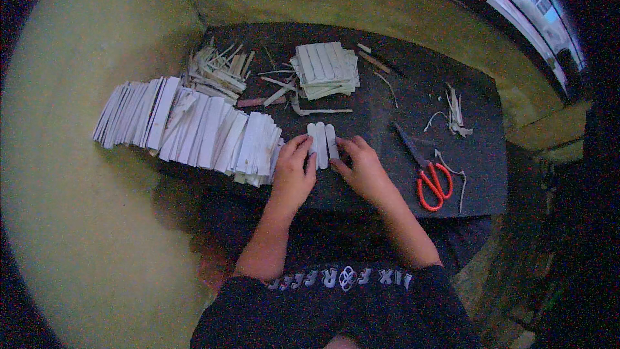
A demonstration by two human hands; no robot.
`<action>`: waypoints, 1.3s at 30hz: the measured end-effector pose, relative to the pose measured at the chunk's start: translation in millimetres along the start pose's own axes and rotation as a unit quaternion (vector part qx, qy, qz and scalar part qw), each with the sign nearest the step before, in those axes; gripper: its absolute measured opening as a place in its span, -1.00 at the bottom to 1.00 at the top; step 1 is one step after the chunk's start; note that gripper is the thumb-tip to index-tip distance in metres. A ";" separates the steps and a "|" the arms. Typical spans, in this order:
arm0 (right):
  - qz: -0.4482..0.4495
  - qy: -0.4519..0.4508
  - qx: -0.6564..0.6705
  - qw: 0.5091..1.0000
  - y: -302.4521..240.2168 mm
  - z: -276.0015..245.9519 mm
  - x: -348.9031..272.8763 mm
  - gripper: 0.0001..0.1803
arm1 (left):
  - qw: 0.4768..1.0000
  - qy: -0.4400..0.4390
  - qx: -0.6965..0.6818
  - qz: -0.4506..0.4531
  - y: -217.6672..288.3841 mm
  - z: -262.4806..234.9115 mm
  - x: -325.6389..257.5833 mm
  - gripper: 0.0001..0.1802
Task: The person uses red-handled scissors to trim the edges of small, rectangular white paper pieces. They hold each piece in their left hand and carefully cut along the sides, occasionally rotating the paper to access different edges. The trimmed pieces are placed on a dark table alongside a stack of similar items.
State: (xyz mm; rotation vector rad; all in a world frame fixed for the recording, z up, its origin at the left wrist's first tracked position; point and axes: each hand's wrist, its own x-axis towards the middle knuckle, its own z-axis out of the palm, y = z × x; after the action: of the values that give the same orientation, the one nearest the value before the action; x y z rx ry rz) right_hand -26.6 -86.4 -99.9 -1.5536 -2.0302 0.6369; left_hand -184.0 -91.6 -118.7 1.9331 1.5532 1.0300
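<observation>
Three narrow white strips with rounded ends lie side by side on the dark tabletop in front of me. My left hand has curled fingers and thumb at the leftmost strip's outer edge. Against the rightmost strip, which sits slightly apart from the other two, my right hand closes its forefinger and thumb. Just beyond is a stack of white panels, the top one showing joined strips with rounded ends. Left of my left hand, a long row of white flat pieces stands packed on edge.
Scissors with red handles lie to the right, beside thin curled offcuts. A heap of thin scraps fills the far left of the table. A reddish stick and a thin brown stick lie farther back.
</observation>
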 end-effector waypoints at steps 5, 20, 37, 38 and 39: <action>-0.019 0.016 -0.026 0.999 -2.0 5.9 4.1 -0.58 | 1.000 -0.012 -0.009 0.016 -5.3 1.1 -1.0 -0.68; -0.004 -0.026 0.027 0.999 -5.1 -5.8 7.0 -0.51 | 0.999 -0.008 0.012 0.037 4.6 2.6 0.6 -0.68; -0.002 -0.094 0.048 0.994 1.7 -10.7 4.6 -0.41 | 0.999 -0.031 -0.011 -0.020 10.2 4.1 -1.3 -0.71; -0.002 -0.091 0.054 0.994 2.8 -11.3 3.0 -0.41 | 0.999 -0.032 -0.011 -0.019 11.0 3.8 -1.5 -0.72; -0.012 -0.086 0.048 0.995 1.9 -13.2 1.6 -0.45 | 0.999 -0.033 -0.009 -0.017 11.4 3.2 -1.8 -0.73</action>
State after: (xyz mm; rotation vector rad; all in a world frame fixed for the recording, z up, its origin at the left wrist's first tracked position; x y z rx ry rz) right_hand -17.1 -83.5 -90.8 -1.4603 -2.1052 0.8728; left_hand -174.5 -96.0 -112.8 1.9013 1.5303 0.9532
